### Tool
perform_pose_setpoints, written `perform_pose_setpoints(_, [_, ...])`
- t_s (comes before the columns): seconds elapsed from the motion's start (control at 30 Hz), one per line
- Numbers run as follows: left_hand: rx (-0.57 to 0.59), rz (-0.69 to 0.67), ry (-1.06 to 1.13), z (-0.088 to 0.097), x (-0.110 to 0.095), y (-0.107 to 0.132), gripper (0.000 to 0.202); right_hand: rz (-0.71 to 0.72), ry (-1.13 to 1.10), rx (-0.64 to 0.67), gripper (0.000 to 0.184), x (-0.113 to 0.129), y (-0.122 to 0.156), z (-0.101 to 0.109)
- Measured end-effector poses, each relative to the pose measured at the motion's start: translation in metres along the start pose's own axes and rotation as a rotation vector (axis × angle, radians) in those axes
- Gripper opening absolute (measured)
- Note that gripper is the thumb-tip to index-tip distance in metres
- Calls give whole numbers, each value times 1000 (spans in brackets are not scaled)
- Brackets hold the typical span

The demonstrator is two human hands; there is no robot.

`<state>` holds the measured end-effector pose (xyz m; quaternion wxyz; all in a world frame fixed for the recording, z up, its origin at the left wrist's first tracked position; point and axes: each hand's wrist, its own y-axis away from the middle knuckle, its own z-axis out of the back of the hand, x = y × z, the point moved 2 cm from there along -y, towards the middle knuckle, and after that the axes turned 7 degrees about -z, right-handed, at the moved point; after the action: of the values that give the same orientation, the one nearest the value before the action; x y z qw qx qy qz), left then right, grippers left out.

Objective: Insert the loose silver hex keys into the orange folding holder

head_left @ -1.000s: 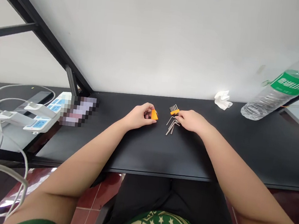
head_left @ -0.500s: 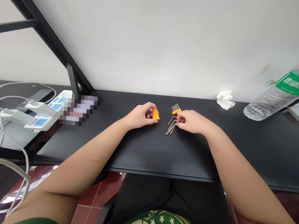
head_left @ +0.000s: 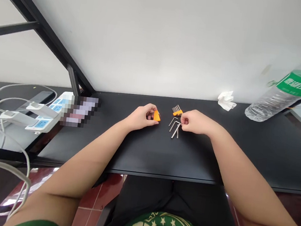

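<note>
My left hand (head_left: 140, 117) is closed around an orange hex key holder (head_left: 157, 115), with dark thin keys partly hidden behind its fingers. My right hand (head_left: 194, 121) pinches the short end of a silver hex key (head_left: 175, 131), whose long arm slants down toward me. Beside it on the desk lie a few loose hex keys (head_left: 173, 125), some overlapping. A second orange holder (head_left: 177, 112) with several thin keys fanned out of it rests just behind them, next to the right fingertips.
The black desk (head_left: 140, 151) meets a white wall. A crumpled tissue (head_left: 226, 100) and a large plastic bottle (head_left: 274, 98) stand toward the back right. At left are a white power strip (head_left: 47, 121) with plugged chargers, pale cables (head_left: 26, 157) and a black metal frame (head_left: 49, 43).
My right hand has shifted slightly right, and the hex key at its fingertips has swung and moved right, apart from the others. My left hand and its holder stay nearly still.
</note>
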<state>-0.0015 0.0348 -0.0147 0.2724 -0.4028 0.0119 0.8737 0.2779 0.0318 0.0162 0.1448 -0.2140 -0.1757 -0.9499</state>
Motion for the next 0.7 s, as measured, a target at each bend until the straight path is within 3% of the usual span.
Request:
perform_pose_setpoints(0.13, [11,5,-16,0,1,0,46,-12,-3,91,6,-11,3,10])
perform_pose_setpoints(0.27, [15,2,-14,0,0,0,46,-25,109,123,5,-14,-2,4])
perform_pose_setpoints(0.37, [15,8,-23,0,-1,0,47,28,159,45,10,-7,-5,-4])
perform_pose_setpoints(0.57, [25,18,-20,-1,-1,0,48,129,229,-68,48,7,-4,-19])
perform_pose_setpoints(0.7, [25,21,-38,-1,-1,-1,49,136,256,-101,39,8,-8,-25])
